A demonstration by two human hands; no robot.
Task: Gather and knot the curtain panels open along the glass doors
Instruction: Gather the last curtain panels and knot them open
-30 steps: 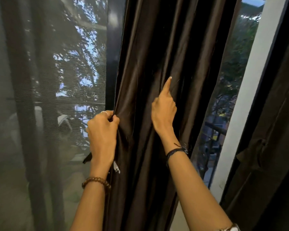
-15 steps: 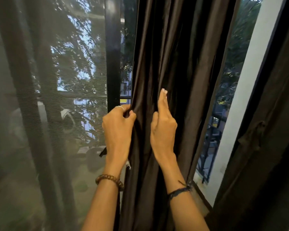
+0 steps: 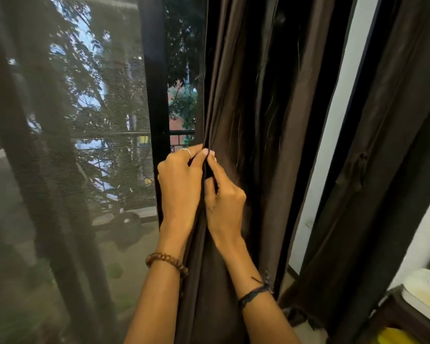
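Both hands meet at the brown curtain panel (image 3: 253,145): my left hand (image 3: 181,184) pinches its gathered edge beside the door frame (image 3: 154,95), my right hand (image 3: 224,197) seemingly pinching folds alongside, bunching fabric for the knot.

Home, curtains (image 3: 271,120), balcony glass door (image 3: 157,95)

Your right hand (image 3: 224,199), which a second ago lay flat on the brown curtain panel (image 3: 266,120) with a finger pointing up, has slid left and now pinches the folds right against your left hand (image 3: 181,187). The panel's left edge has bunched rightwards, uncovering more of the door frame (image 3: 154,70) and the glass beside it.
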